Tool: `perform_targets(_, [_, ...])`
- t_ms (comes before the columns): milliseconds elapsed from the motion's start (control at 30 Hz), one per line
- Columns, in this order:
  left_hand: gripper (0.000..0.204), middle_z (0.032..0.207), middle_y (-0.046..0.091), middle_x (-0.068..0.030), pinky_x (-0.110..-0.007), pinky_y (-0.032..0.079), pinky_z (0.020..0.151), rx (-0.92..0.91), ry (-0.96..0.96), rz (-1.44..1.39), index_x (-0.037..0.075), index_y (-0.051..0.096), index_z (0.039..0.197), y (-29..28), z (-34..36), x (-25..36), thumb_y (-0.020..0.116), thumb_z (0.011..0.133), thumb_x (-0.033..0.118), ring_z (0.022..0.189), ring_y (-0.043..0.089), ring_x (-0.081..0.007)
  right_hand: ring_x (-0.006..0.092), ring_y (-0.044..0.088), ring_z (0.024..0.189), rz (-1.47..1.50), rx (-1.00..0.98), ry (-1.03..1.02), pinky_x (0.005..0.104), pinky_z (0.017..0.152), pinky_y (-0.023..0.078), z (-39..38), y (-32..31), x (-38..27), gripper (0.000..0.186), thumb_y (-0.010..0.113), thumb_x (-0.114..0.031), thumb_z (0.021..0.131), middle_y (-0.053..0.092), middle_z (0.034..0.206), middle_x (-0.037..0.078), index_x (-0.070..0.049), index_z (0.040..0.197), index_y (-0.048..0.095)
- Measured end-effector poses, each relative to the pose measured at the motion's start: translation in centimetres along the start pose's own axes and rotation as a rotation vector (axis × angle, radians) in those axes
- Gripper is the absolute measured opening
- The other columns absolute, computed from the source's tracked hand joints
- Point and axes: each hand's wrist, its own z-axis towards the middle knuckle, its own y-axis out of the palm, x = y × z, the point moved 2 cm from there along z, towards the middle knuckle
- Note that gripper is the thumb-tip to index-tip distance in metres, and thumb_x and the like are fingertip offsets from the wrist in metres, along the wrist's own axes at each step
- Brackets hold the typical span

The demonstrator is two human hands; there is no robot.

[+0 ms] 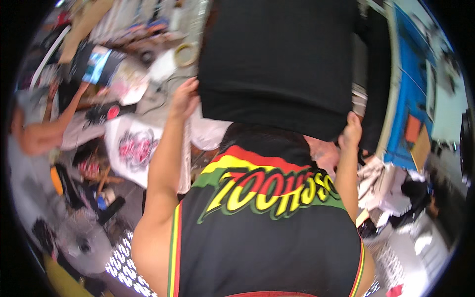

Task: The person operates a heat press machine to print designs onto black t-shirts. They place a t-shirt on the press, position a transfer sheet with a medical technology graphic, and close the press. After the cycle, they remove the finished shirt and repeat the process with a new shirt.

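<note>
A broad black cloth (pixel 277 54) spreads out in front of me, its near edge hanging in a slight fold. At the near left corner, my left hand (pixel 185 99) is closed on the edge, fingers bent round it. The opposite near corner is gripped by my right hand (pixel 351 131), its thumb up and fingers partly hidden by the cloth. Whether the cloth is a whole garment, I cannot tell. More black fabric (pixel 378 74) hangs just beyond its right side.
On the left, another person's arm (pixel 69 116) reaches toward a bluish printed item (pixel 96 64). A white cloth with a pink print (pixel 136 146) and a tape roll (pixel 185 54) are nearby. A fan (pixel 84 242) stands lower left, a blue panel (pixel 408 79) at right.
</note>
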Motion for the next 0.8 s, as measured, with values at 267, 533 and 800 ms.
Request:
perform_targets(267, [0.024, 0.093, 0.067, -0.0068, -0.028, 0.049, 0.082, 0.396, 0.515, 0.796, -0.004, 0.063, 0.11, 1.6, -0.4, -2.1, 0.058, 0.102, 0.018, 0.087, 0.061, -0.0134, 0.0171, 0.063, 0.096, -0.133, 0.143, -0.083, 0.0314, 0.085, 0.051, -1.7, 2.0, 0.5, 0.052, 0.053, -0.041, 0.105, 0.069, 0.111, 0.013, 0.008, 0.117, 0.065])
perform_targets(533, [0.054, 0.102, 0.072, -0.0081, -0.032, 0.05, 0.083, 0.302, 0.046, 0.846, -0.003, 0.069, 0.113, -2.2, 1.2, -5.3, 0.046, 0.106, 0.045, 0.092, 0.064, -0.0163, 0.0236, 0.063, 0.112, 0.104, -0.166, 0.289, 0.0362, 0.098, 0.051, -0.7, 2.0, 2.3, 0.058, 0.054, -0.044, 0.102, 0.063, 0.129, 0.015, 0.003, 0.135, 0.055])
perform_targets(800, [0.08, 0.133, 0.063, -0.0133, -0.039, 0.049, 0.102, -0.125, -0.287, -0.026, 0.002, 0.05, 0.142, 0.4, 6.1, -2.3, 0.043, 0.097, 0.068, 0.119, 0.062, -0.0253, 0.0289, 0.043, 0.136, 0.289, -0.255, 0.364, 0.0429, 0.114, 0.034, 6.1, 4.2, -0.9, 0.073, 0.042, -0.057, 0.102, 0.046, 0.147, 0.016, 0.0, 0.147, 0.039])
